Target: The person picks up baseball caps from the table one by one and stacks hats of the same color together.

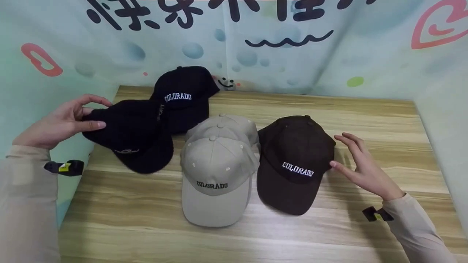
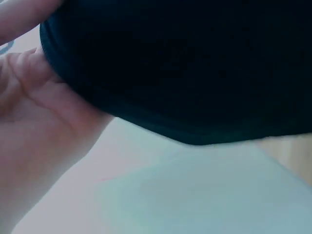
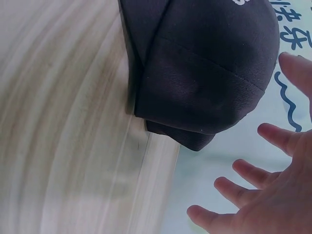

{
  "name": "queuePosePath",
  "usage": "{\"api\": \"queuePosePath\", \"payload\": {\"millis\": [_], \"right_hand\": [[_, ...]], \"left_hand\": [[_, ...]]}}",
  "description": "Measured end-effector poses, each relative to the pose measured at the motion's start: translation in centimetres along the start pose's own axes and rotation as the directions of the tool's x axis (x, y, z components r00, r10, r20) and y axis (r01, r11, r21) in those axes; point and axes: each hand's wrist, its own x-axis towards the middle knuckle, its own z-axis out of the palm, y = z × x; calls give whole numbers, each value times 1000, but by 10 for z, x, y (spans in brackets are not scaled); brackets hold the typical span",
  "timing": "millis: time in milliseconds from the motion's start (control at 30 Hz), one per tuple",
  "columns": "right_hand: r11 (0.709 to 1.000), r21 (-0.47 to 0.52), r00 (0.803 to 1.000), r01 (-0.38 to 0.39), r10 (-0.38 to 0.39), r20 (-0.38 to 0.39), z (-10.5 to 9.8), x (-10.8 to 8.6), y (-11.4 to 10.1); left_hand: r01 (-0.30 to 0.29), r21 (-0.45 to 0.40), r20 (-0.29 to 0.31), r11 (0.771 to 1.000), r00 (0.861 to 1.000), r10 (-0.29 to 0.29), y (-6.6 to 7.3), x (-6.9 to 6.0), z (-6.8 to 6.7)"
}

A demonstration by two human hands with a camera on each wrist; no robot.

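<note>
My left hand [image 1: 60,120] pinches the edge of a black cap [image 1: 128,124], thumb on the near side. That cap is tilted, its brim pointing down and toward me, and it overlaps another black cap [image 1: 190,113] lettered COLORADO behind it. In the left wrist view the dark cloth [image 2: 185,73] fills the upper part, with the palm [image 2: 44,102] beside it. To the right, a dark brown COLORADO cap [image 1: 292,146] rests on the table. My right hand [image 1: 365,171] is beside it, fingers spread; the right wrist view shows the fingers [image 3: 253,175] apart from the cap [image 3: 204,73].
Light grey COLORADO caps [image 1: 215,164] stand nested in the middle, between the black and brown ones. The wood-grain table [image 1: 146,226] meets a pale printed cloth backdrop [image 1: 256,65] at the back and sides.
</note>
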Motion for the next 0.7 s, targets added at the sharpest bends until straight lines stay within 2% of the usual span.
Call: {"api": "queuePosePath", "payload": {"millis": [133,233,333,433,567,700], "right_hand": [[1000,3,1000,-1,1,5,0,-1,0],[1000,3,1000,-2,2,4,0,-1,0],[1000,-5,1000,4,-4,-6,0,-1,0],[1000,-18,1000,9,-9,-12,0,-1,-1],[1000,-25,1000,12,-12,-10,0,-2,-2],[1000,-24,1000,13,-13,-4,-1,-2,-1]], "left_hand": [[21,122,59,992,998,-29,13,-2,-3],[36,219,104,975,993,-60,23,-1,-5],[76,299,155,951,980,-127,30,5,-5],[90,362,200,928,965,-172,28,16,-3],[81,336,254,938,952,-173,14,33,0],[143,248,282,958,936,-212,-2,49,5]]}}
